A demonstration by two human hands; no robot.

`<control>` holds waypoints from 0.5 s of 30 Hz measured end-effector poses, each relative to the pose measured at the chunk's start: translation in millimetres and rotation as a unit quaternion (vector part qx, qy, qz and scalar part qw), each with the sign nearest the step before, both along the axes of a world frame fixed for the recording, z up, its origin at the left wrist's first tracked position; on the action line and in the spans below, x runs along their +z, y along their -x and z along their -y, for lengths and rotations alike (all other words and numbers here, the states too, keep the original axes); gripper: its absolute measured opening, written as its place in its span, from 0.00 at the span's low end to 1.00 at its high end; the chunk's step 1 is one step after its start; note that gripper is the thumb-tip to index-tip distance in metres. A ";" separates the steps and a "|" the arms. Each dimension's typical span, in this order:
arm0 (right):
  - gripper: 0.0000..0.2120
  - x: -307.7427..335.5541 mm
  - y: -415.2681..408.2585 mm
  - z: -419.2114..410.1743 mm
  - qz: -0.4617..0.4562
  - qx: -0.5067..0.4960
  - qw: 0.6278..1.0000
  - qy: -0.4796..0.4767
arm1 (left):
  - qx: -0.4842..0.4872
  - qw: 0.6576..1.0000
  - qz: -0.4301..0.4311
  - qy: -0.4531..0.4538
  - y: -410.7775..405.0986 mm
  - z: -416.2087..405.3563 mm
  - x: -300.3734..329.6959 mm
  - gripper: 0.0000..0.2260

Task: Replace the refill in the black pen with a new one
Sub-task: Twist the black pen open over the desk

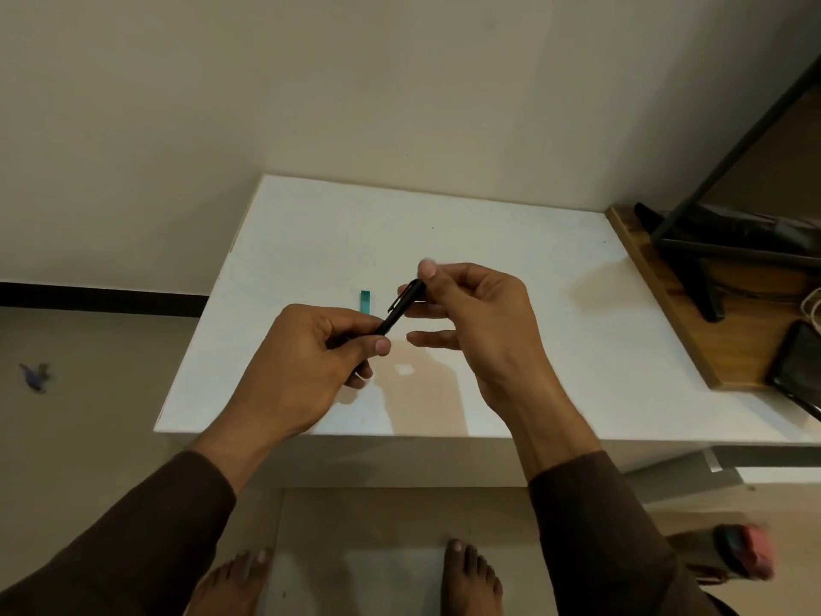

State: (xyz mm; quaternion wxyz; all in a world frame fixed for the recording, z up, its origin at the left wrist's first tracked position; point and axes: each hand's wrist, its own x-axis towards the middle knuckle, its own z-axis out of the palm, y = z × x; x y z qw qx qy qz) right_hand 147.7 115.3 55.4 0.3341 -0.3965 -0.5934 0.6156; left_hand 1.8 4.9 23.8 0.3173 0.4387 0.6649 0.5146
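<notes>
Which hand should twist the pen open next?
Probably the right hand: its fingers pinch the black pen at the clip end, while the left hand grips the lower barrel steady.

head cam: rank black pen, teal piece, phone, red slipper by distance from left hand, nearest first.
From the left hand:
1. black pen, in its grip
2. teal piece, on the table just beyond
3. and 4. phone, far right on the wooden shelf, and red slipper, on the floor: too close to call

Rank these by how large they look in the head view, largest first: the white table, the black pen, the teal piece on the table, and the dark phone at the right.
1. White table
2. Dark phone, though the frame edge cuts it off
3. Black pen, partly hidden by both hands
4. Teal piece
</notes>
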 end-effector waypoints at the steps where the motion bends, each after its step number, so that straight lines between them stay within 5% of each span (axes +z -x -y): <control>1: 0.11 0.2 -0.9 -0.2 -0.001 0.004 1.000 0.003 | 0.000 1.000 -0.001 0.000 -0.3 -0.4 0.0 0.11; 15: 0.08 6.5 -8.6 -7.7 0.009 -0.044 0.999 0.013 | -0.018 0.999 0.029 0.020 0.9 -0.2 -3.5 0.07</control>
